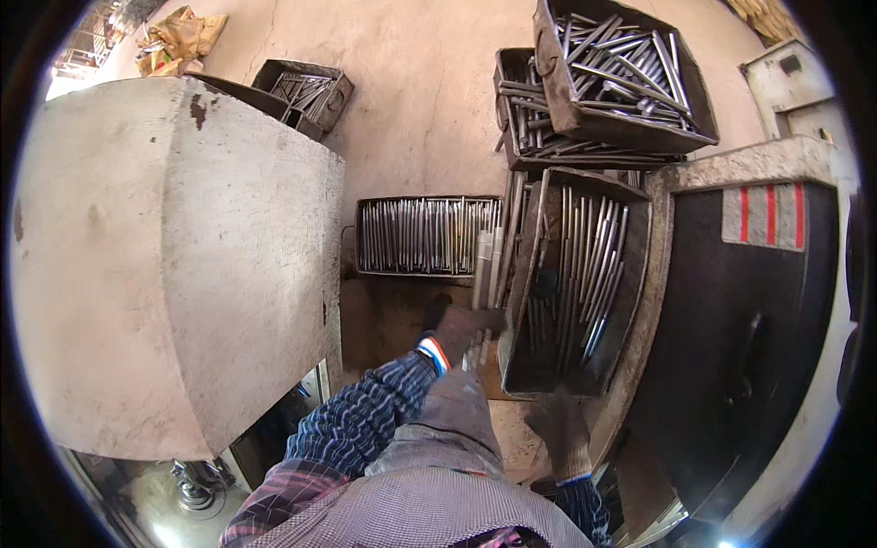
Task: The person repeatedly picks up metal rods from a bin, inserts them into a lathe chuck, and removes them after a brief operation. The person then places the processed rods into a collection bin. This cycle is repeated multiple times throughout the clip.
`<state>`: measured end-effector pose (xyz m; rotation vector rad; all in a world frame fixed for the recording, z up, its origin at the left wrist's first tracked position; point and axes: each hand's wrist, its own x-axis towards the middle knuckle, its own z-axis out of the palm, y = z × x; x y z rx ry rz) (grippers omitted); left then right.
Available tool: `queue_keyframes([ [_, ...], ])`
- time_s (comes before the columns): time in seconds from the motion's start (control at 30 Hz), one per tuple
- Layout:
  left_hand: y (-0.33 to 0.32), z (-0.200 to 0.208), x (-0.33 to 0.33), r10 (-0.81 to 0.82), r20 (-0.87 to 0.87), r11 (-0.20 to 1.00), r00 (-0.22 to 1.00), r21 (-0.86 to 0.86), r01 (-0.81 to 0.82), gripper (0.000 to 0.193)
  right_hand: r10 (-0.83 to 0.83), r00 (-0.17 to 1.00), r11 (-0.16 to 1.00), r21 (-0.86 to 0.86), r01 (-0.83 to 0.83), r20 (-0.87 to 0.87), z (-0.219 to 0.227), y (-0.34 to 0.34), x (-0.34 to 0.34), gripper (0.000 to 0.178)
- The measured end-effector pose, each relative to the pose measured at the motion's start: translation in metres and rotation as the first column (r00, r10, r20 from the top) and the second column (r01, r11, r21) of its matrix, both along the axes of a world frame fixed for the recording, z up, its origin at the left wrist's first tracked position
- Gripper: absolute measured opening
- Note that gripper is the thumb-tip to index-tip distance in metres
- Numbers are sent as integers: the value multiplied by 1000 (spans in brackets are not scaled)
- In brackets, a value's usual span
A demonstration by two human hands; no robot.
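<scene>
My left hand (468, 331), in a dark glove, is closed around a small bundle of metal rods (484, 274). The rods stick up past the fist, and their lower ends show just under it. Beyond the hand lies a shallow metal tray (358, 239) with many rods side by side. To the right of the bundle is a deep metal bin (523, 361) holding long, shiny rods (594, 265). My right hand (559, 427), also gloved, is just below this bin's near edge. Its fingers are smeared and dark, and I see no rod in it.
A large pale metal housing (100, 274) fills the left side. At the right stands a dark panel (731, 347) with a handle. Stacked bins of rods (630, 73) sit at the back right. A smaller rod bin (309, 91) and crumpled brown wrapping (178, 41) lie at the back left.
</scene>
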<state>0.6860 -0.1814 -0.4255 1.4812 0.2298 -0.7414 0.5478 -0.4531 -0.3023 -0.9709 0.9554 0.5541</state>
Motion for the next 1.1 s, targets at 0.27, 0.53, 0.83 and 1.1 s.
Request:
queue_keyframes([
  [0.27, 119, -215, -18, 508, -450, 775, 734, 611, -162, 25, -236, 812, 971, -171, 170, -534, -54, -22, -126, 54],
  [0.53, 197, -350, -16, -281, -477, 549, 833, 632, 547, 33, -177, 675, 973, -231, 11, -716, -101, -12, -163, 53],
  [0.83, 246, -484, 26, 124, -319, 476, 939, 850, 226, 47, -92, 610, 975, -197, -107, -787, -142, -20, -148, 51],
  [1.1, 196, -467, 104, 378, -221, 433, 899, 901, 39, 61, -145, 555, 960, -251, -121, -819, -138, -17, -156, 50],
])
